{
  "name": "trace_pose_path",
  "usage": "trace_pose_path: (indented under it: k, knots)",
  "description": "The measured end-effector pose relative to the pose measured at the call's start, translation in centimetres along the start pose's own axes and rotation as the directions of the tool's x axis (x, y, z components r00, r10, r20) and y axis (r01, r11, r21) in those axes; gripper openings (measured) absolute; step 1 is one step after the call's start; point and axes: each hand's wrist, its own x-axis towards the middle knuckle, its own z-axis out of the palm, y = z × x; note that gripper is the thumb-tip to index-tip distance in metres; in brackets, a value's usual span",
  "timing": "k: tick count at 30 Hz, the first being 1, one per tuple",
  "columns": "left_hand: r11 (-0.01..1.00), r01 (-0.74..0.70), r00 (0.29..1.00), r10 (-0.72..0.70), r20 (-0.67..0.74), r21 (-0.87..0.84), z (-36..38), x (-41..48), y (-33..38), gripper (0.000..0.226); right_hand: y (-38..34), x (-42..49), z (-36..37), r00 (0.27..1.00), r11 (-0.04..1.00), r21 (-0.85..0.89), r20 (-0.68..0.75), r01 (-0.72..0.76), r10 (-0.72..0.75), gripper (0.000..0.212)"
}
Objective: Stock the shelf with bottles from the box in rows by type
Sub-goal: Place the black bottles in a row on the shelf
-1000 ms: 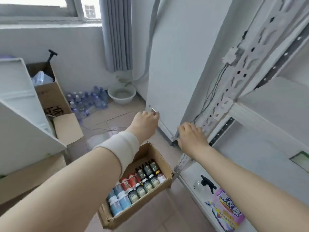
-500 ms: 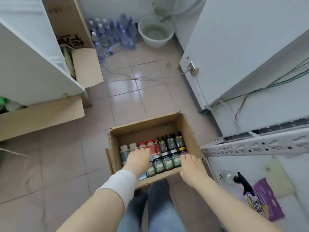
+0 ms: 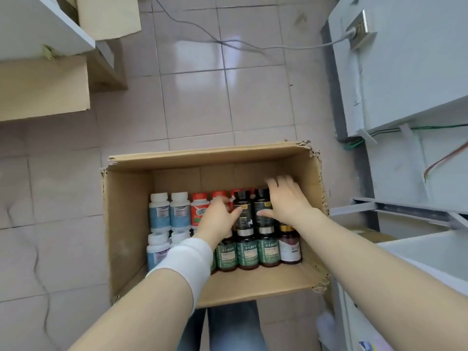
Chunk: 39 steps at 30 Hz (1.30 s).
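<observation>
so both hands are in the box (image 3: 202,155) on the floor (image 3: 192,97): left hand (image 3: 217,220) curls round a dark bottle (image 3: 242,211), right hand (image 3: 286,202) lies spread, thumb on the second dark bottle (image 3: 262,201), near the box's right wall, bare room behind the rows.

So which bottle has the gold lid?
The dark bottle at the right end of the near row, beside the green-label bottles. Only it has a gold lid; the rest are white, red or black.

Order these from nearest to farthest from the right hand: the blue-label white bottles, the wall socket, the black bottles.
1. Black bottles, against the right hand's fingers.
2. Blue-label white bottles, at the box's left side.
3. Wall socket, far off, upper right.
</observation>
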Motion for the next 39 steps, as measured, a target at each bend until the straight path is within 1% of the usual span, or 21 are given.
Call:
trace_pose_path:
  k: [4, 7, 9, 10, 13, 14, 15, 18, 21, 23, 25, 26, 28, 30, 31, 34, 36, 37, 39]
  knots:
    - [0.996, -0.006, 1.0, 0.007, 0.007, -0.093, 1.0, 2.0, 0.8, 0.065, 0.8, 2.8, 0.0, 0.979, 0.997, -0.028, 0.191, 0.075, -0.069, 0.089]
    - [0.986, 0.006, 1.0, -0.003, 0.018, -0.166, 1.4, 2.1, 0.8, 0.064, 1.2, 3.4, 0.3, 0.968, 0.996, 0.08, 0.241, 0.048, -0.066, 0.089]
    - [0.978, -0.001, 1.0, 0.001, -0.001, -0.208, 1.3, 1.9, 0.5, 0.065, 1.3, 3.1, 0.4, 0.974, 0.976, 0.219, 0.219, 0.015, -0.064, 0.089]
    - [0.974, -0.009, 1.0, 0.006, -0.016, -0.226, 1.1, 1.6, 0.3, 0.066, 1.4, 2.8, 0.3, 0.981, 0.956, 0.294, 0.184, 0.009, -0.066, 0.088]
    - [0.949, -0.053, 0.997, 0.035, -0.065, -0.309, -0.2, 0.5, 0.3, 0.061, 1.6, 1.4, -0.3, 0.997, 0.87, 0.489, 0.004, 0.066, -0.077, 0.081]
    - [0.938, -0.065, 0.996, 0.042, -0.074, -0.34, -1.0, 0.0, 0.4, 0.059, 1.7, 0.7, -0.7, 0.997, 0.825, 0.56, -0.038, 0.076, -0.067, 0.08]
    - [0.927, -0.083, 0.995, 0.056, -0.084, -0.365, -1.8, -0.7, 0.5, 0.058, 1.7, -0.2, -1.2, 0.998, 0.764, 0.642, -0.051, 0.069, -0.048, 0.079]
    - [0.898, -0.132, 0.99, 0.101, -0.095, -0.419, -4.6, -3.1, 1.3, 0.045, 1.4, -3.7, -3.0, 1.0, 0.525, 0.851, -0.004, -0.007, 0.019, 0.08]
    - [0.871, -0.207, 0.978, 0.188, -0.088, -0.446, -7.4, -6.6, 2.9, 0.023, 0.3, -8.4, -5.2, 0.993, 0.322, 0.943, 0.057, -0.088, 0.106, 0.08]
    - [0.841, -0.246, 0.966, 0.251, -0.055, -0.482, -9.3, -9.4, 4.6, 0.011, -0.6, -11.7, -6.6, 0.985, 0.193, 0.976, 0.073, -0.103, 0.157, 0.07]
    - [0.817, -0.277, 0.948, 0.317, -0.009, -0.505, -11.1, -12.7, 6.3, 0.008, -1.9, -15.5, -8.0, 0.981, 0.0, 0.998, 0.062, -0.063, 0.182, 0.05]
    - [0.809, -0.298, 0.935, 0.354, 0.016, -0.506, -11.9, -14.5, 7.1, 0.01, -2.6, -17.5, -8.6, 0.979, -0.097, 0.995, 0.047, -0.028, 0.198, 0.044]
    - [0.777, -0.36, 0.89, 0.452, 0.059, -0.516, -13.3, -18.0, 8.6, 0.016, -4.1, -21.7, -9.6, 0.968, -0.255, 0.964, -0.013, 0.079, 0.25, 0.04]
    - [0.727, -0.42, 0.823, 0.557, 0.11, -0.543, -14.3, -21.8, 9.9, 0.008, -5.7, -26.0, -10.1, 0.951, -0.377, 0.906, -0.079, 0.193, 0.299, 0.038]
    - [0.707, -0.447, 0.788, 0.602, 0.133, -0.548, -14.5, -23.7, 10.4, 0.006, -6.5, -28.2, -10.2, 0.941, -0.406, 0.881, -0.112, 0.243, 0.32, 0.036]
    - [0.653, -0.524, 0.68, 0.707, 0.192, -0.547, -14.4, -29.7, 11.8, 0.004, -8.6, -34.5, -9.9, 0.892, -0.44, 0.819, -0.181, 0.37, 0.414, 0.03]
    - [0.62, -0.563, 0.607, 0.759, 0.236, -0.546, -13.7, -33.8, 12.7, 0.006, -9.7, -38.4, -9.7, 0.853, -0.43, 0.796, -0.196, 0.427, 0.484, 0.033]
    - [0.609, -0.578, 0.575, 0.776, 0.258, -0.543, -13.2, -35.8, 13.1, 0.01, -10.1, -40.5, -9.6, 0.83, -0.407, 0.797, -0.198, 0.446, 0.522, 0.047]
    - [0.59, -0.609, 0.507, 0.804, 0.312, -0.531, -11.8, -39.8, 14.1, 0.015, -10.3, -44.6, -9.3, 0.784, -0.367, 0.79, -0.217, 0.49, 0.582, 0.087]
